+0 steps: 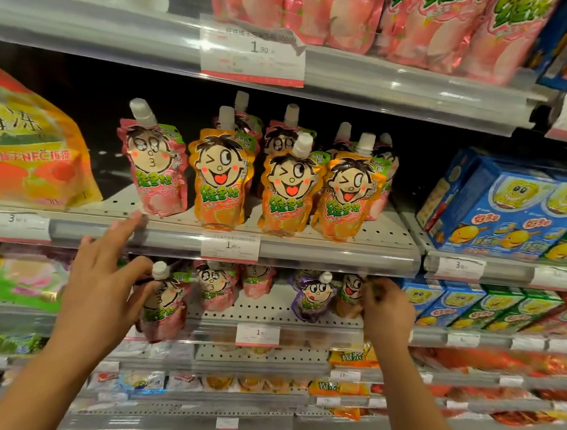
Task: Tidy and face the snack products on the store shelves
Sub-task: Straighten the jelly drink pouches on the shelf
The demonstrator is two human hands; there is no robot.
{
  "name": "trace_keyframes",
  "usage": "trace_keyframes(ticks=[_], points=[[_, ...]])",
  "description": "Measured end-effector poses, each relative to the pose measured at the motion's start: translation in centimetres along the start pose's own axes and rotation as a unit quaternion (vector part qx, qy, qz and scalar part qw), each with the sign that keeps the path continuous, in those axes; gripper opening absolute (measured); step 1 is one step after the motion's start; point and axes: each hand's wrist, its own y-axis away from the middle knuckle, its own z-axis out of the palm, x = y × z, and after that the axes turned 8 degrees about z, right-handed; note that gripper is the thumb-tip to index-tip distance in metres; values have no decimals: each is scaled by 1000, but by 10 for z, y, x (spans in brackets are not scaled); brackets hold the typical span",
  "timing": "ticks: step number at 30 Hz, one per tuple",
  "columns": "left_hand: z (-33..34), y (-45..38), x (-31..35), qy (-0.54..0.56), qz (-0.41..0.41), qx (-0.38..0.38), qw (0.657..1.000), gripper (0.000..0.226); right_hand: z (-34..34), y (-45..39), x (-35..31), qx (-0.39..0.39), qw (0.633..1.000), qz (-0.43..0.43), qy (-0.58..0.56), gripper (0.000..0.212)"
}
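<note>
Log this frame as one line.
left hand: holds pink pouch | right hand: grips orange pouch | phase: facing lower shelf

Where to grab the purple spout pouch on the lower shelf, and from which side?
Pinch the purple pouch at the neck just under its white cap, coming straight in from the shelf front. It stands upright, the neck is its stiffest narrow part, and the right hand and an orange pouch probably crowd its right side.

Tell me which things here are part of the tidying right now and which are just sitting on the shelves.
In the job:
left hand holding a pink pouch
right hand on an orange pouch

Just sitting there:
purple pouch
three orange pouches above
blue boxes
price tag
</note>
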Motion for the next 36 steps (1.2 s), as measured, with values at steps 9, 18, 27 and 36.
trace_keyframes(ticks=[9,18,27,36], points=[[0,0,7,-4,-26,3,1000,22,-22,39,10,31,998,-48,-16,32],[-6,-4,19,21,-55,-22,998,24,-37,102,-22,-93,964,-241,-59,24],[-29,-28,95,123,7,-39,992,30,-67,135,-103,-353,902,-217,-121,40],[-26,-43,152,232,60,-28,970,26,-97,118,-92,-262,922,-215,-185,3]])
